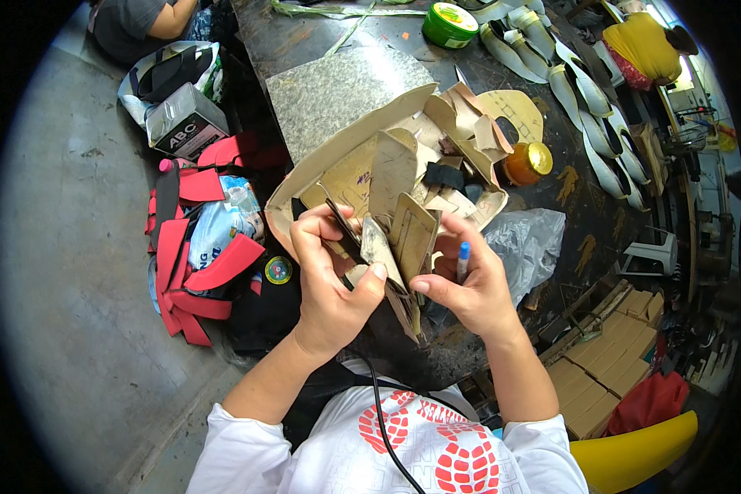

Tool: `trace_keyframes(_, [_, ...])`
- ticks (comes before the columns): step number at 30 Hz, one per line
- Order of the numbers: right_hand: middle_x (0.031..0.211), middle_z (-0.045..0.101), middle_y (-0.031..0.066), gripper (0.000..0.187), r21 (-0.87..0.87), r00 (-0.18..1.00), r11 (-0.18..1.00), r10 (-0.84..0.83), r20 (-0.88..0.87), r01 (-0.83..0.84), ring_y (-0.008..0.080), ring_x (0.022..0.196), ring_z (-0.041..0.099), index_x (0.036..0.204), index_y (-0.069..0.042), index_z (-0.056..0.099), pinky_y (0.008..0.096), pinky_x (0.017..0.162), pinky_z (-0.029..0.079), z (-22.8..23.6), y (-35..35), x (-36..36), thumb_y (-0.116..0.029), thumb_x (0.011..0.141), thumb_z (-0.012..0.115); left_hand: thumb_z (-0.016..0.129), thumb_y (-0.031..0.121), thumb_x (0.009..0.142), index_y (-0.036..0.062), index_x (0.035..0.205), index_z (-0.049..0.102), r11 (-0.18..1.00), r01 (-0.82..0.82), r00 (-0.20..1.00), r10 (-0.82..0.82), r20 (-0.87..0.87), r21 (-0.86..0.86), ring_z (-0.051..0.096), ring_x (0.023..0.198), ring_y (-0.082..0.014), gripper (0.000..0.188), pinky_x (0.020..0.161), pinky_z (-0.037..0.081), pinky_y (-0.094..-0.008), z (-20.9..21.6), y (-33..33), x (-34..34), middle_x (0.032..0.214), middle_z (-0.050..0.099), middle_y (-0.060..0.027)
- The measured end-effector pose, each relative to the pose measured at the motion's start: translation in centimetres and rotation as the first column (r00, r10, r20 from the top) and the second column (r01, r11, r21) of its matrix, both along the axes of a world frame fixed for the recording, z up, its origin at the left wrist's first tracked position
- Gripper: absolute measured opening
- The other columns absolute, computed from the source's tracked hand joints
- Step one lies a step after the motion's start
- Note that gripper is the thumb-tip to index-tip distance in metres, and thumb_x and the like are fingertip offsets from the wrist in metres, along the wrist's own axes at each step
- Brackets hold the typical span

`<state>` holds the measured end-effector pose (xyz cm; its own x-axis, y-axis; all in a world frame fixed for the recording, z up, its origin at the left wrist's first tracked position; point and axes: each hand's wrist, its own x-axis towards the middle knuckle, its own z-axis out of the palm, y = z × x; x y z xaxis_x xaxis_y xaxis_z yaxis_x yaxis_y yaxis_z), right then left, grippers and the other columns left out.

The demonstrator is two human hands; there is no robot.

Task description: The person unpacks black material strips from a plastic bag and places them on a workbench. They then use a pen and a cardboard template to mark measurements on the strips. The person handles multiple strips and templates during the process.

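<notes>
We see first the broad dark surface [284,41], whose top is worn and stained. On it stands the open cream-coloured tray with raised walls [337,152], and it is filled with loose card pieces and some black scraps. Behind the tray, on the left, lies the grey speckled flat slab [346,86]. To the right, near the far edge, we find the rows of curved white pieces with dark inner sides [601,136]. The crumpled transparent plastic bag [531,239] lies just beside our right hand [469,284].

The bundle of flat brown card pieces [407,239] is between our two hands, above the near side of the tray, with its pieces spread like a fan. Our left hand [325,276] is closed around the left part of it, the thumb pressing on a pale piece. Our right hand grips its right side, thumb in front.

Beyond the tray we notice the round green tin [450,25] and, nearer, the orange jar with yellow lid [528,163]. Smallest is the slim blue-capped pen [463,255], kept between the fingers of our right hand.
</notes>
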<state>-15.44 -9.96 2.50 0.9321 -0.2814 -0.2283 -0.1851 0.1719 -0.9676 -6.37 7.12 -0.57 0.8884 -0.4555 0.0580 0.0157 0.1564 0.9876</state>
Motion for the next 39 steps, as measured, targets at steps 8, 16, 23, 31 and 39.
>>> trace_keyframes(8, [0.105,0.070,-0.0001,0.044,0.016,0.992,0.998,0.062,-0.107,-0.060,0.0029,0.081,0.057,0.134,0.003,0.064,0.0193,0.071,0.047,-1.2,0.3,0.1,-0.001,0.092,0.075,0.086,0.014,0.080,0.0029,0.132,0.029,0.993,0.033,0.990,-0.048,0.131,0.113,0.048,0.122,-0.0205,0.078,0.107,0.042,-0.0378,0.2,-0.5,0.2,0.133,0.042,-0.0134])
trace_keyframes(16, [0.142,0.055,0.0154,0.068,-0.412,0.972,0.889,-0.130,0.196,0.202,0.0142,0.090,0.068,0.144,-0.012,0.055,0.0297,0.076,0.055,0.0,1.0,1.2,0.004,0.080,0.069,0.067,0.005,0.090,0.0026,0.140,0.027,0.995,0.027,0.995,-0.036,-0.097,-0.098,0.047,0.129,-0.0214,0.064,0.112,0.041,-0.0401,-0.2,0.2,-0.2,0.139,0.041,-0.0143])
trace_keyframes(23, [0.150,0.049,0.0251,0.033,-0.846,0.990,0.532,0.121,0.069,-0.006,0.0345,0.090,0.075,0.105,-0.018,0.078,0.0416,0.077,0.060,1.4,0.5,2.1,-0.013,0.073,0.072,0.053,0.008,0.090,-0.0010,0.140,0.030,0.981,0.012,0.980,-0.050,-0.191,-0.194,0.046,0.128,-0.0240,0.056,0.116,0.034,-0.0430,-1.0,0.7,0.2,0.137,0.041,-0.0158])
trace_keyframes(31, [0.151,0.051,0.0247,0.025,-0.864,0.998,0.498,0.035,-0.059,-0.068,0.0327,0.087,0.076,0.098,-0.018,0.082,0.0402,0.075,0.060,2.3,1.0,3.1,-0.035,0.080,0.083,0.051,0.016,0.100,-0.0017,0.138,0.028,0.996,0.086,0.996,-0.085,-0.014,0.009,0.045,0.127,-0.0245,0.048,0.113,0.036,-0.0422,-0.5,0.0,-0.1,0.141,0.037,-0.0206])
trace_keyframes(39, [0.149,0.054,0.0214,0.020,-0.645,0.992,0.762,-0.117,-0.042,0.063,0.0303,0.091,0.074,0.096,-0.006,0.079,0.0372,0.078,0.057,0.1,-1.5,2.3,-0.016,0.080,0.074,0.053,0.011,0.101,0.0002,0.137,0.028,0.991,0.125,0.989,-0.129,0.076,0.050,0.054,0.121,-0.0231,0.045,0.108,0.044,-0.0406,-0.6,-1.9,-0.1,0.140,0.042,-0.0189])
